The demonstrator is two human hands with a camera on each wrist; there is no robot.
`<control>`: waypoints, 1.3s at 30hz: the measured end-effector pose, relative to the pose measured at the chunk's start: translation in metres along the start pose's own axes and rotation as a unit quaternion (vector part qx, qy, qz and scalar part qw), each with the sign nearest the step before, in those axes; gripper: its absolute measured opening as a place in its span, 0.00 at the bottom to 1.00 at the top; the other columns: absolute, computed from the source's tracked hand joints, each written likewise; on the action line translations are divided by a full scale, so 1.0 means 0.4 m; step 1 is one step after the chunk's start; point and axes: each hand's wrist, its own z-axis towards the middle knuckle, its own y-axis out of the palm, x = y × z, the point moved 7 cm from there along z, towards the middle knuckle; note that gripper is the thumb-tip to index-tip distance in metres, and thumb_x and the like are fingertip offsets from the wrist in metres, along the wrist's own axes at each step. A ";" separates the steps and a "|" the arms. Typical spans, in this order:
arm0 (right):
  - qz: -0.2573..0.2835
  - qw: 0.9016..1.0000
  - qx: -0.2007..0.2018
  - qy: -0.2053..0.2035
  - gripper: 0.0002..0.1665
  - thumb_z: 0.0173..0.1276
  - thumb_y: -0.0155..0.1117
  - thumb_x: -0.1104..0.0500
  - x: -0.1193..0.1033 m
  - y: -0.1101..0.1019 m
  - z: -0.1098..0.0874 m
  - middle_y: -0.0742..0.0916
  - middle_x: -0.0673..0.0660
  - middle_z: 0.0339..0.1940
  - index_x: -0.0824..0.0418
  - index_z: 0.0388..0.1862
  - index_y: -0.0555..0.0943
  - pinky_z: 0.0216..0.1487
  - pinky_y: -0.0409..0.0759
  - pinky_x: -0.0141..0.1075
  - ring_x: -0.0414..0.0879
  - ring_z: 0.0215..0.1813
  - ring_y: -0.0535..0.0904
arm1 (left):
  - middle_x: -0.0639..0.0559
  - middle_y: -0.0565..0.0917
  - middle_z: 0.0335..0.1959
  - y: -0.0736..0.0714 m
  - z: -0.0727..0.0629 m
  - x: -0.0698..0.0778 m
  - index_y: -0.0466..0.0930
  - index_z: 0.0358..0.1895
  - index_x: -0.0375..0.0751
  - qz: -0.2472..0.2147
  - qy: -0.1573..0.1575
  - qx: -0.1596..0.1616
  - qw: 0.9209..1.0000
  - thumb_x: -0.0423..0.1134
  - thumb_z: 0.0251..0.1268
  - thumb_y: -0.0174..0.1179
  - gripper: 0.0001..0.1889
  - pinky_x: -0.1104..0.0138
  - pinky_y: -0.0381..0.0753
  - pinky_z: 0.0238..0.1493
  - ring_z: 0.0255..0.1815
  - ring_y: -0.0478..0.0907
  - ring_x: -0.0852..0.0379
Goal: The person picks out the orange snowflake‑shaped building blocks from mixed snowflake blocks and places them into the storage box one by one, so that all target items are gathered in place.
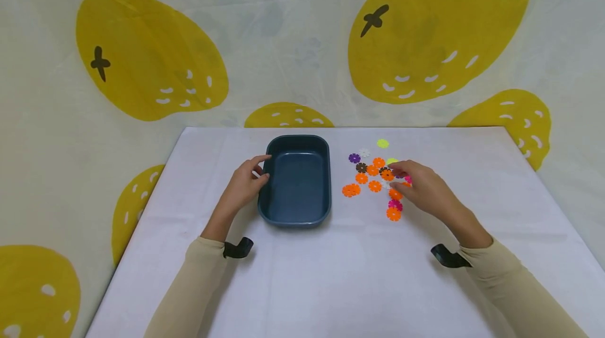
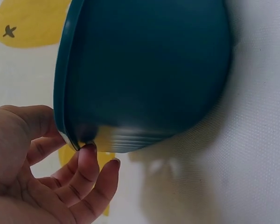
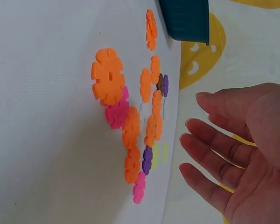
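Observation:
A dark teal rectangular plastic basin [image 1: 295, 191] stands on the white-covered table. At its left rim, my left hand [image 1: 247, 181] pinches the edge; in the left wrist view, fingers [image 2: 87, 163] press the basin's outer side. Right of the basin lie several flat, notched flower-shaped plastic discs, among them an orange disc [image 1: 375, 186], a purple disc [image 1: 354, 158], a pink disc [image 1: 395, 205] and a yellow-green disc [image 1: 383, 143]. My right hand [image 1: 423, 186] hovers over the right side of these discs, thumb and fingers apart, holding nothing. It hides some of the discs from the head view.
The white table [image 1: 302, 280] has its far edge against a cloth backdrop [image 1: 288, 39] printed with large yellow fruit shapes. Several discs overlap one another. A black strap piece [image 1: 238, 248] juts out at the left wrist, another black strap piece [image 1: 450, 256] at the right.

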 end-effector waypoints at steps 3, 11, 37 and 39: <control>0.007 1.000 -0.004 -0.002 0.28 0.68 0.70 0.61 0.001 0.006 0.002 0.84 0.67 0.56 0.68 0.65 0.77 0.51 0.84 0.55 0.63 0.57 0.80 | 0.42 0.76 0.45 0.001 0.003 -0.009 0.72 0.72 0.49 -0.024 -0.005 0.000 1.000 0.35 0.73 0.59 0.25 0.63 0.78 0.34 0.36 0.76 0.48; 0.021 1.000 -0.014 -0.006 0.28 0.67 0.71 0.63 0.006 0.028 0.015 0.85 0.65 0.56 0.68 0.65 0.77 0.51 0.85 0.52 0.61 0.57 0.81 | 0.42 0.74 0.43 0.002 0.008 -0.022 0.73 0.71 0.46 -0.096 -0.026 -0.008 0.995 0.32 0.73 0.56 0.24 0.64 0.79 0.31 0.34 0.74 0.49; 0.012 0.999 -0.044 -0.004 0.23 0.66 0.71 0.64 0.010 0.080 0.052 0.86 0.59 0.44 0.67 0.59 0.82 0.50 0.85 0.48 0.53 0.48 0.82 | 0.43 0.69 0.42 0.007 0.026 -0.039 0.71 0.72 0.42 -0.183 -0.050 -0.032 0.981 0.28 0.72 0.54 0.25 0.63 0.81 0.29 0.33 0.72 0.48; 0.008 0.999 -0.047 -0.003 0.22 0.66 0.71 0.63 0.009 0.083 0.056 0.86 0.59 0.44 0.67 0.58 0.82 0.50 0.85 0.48 0.53 0.47 0.82 | 0.44 0.69 0.41 0.007 0.027 -0.039 0.71 0.71 0.41 -0.187 -0.047 -0.032 0.981 0.27 0.72 0.54 0.25 0.63 0.81 0.28 0.32 0.72 0.49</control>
